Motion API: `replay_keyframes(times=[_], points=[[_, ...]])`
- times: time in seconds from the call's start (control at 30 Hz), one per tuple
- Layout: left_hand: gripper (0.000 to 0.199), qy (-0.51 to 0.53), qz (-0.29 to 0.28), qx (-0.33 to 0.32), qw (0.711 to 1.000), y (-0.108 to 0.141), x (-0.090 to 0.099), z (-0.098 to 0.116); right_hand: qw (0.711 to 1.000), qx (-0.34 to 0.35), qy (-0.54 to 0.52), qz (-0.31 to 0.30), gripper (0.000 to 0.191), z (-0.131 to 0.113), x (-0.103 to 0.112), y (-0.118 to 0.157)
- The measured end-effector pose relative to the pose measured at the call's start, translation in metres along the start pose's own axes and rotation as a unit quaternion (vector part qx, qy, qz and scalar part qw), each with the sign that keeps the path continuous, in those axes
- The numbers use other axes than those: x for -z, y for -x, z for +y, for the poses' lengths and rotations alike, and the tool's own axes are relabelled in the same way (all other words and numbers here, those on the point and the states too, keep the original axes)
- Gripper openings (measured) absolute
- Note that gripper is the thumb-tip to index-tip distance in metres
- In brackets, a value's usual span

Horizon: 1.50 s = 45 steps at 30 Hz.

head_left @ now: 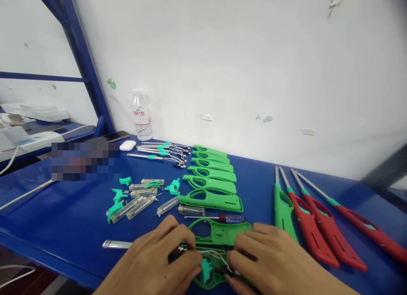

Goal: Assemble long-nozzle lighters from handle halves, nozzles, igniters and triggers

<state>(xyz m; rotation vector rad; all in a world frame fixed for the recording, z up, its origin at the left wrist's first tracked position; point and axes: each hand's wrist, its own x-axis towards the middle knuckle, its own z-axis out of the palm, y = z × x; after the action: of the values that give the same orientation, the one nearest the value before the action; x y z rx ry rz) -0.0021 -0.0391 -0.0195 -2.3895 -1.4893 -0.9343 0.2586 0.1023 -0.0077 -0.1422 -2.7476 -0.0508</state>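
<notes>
At the front edge of the blue table, an open green lighter half-shell [220,257] lies between my hands. A teal trigger [206,270] and white wires [213,253] are in it. From under my left hand [162,257] a metal lighter tube [117,244] sticks out to the left; its bent fingers press on the half-shell's left part. The fingers of my right hand [270,257] curl over its right end by the wires, and partly hide it. Just behind lies another green half-shell [222,232], its inside facing up. My right fingertips come close to its right end.
Green half-shells [211,184], a screwdriver [229,218], clear fuel tanks [135,206], teal triggers [118,195] and wired metal tubes [152,157] lie behind my hands. Whole red lighters [313,227] and a green lighter [284,210] lie right. A water bottle [141,116] stands by the wall.
</notes>
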Motion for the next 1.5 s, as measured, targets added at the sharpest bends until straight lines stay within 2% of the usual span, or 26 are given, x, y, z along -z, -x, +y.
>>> replay_keyframes(times=[0.23, 0.43, 0.8, 0.97, 1.5], points=[[0.040, -0.074, -0.033, -0.014, 0.997, 0.005, 0.005, -0.005, 1.000, 0.005, 0.018, -0.011, 0.023, 0.000, 0.001, 0.000], [0.035, -0.060, 0.007, -0.012, 0.998, -0.001, 0.003, -0.003, 1.000, 0.005, 0.017, -0.006, 0.022, -0.001, 0.001, 0.001], [0.027, -0.023, -0.032, 0.008, 0.999, 0.007, -0.010, -0.005, 1.000, 0.007, 0.019, 0.006, 0.026, -0.001, 0.001, 0.000], [0.032, -0.033, -0.059, 0.020, 0.998, 0.010, -0.011, -0.007, 0.999, 0.013, 0.037, 0.006, 0.024, -0.002, -0.002, 0.002], [0.048, -0.057, -0.058, 0.007, 0.997, 0.014, -0.012, -0.010, 0.999, 0.013, 0.043, 0.002, 0.026, -0.001, -0.001, 0.000]])
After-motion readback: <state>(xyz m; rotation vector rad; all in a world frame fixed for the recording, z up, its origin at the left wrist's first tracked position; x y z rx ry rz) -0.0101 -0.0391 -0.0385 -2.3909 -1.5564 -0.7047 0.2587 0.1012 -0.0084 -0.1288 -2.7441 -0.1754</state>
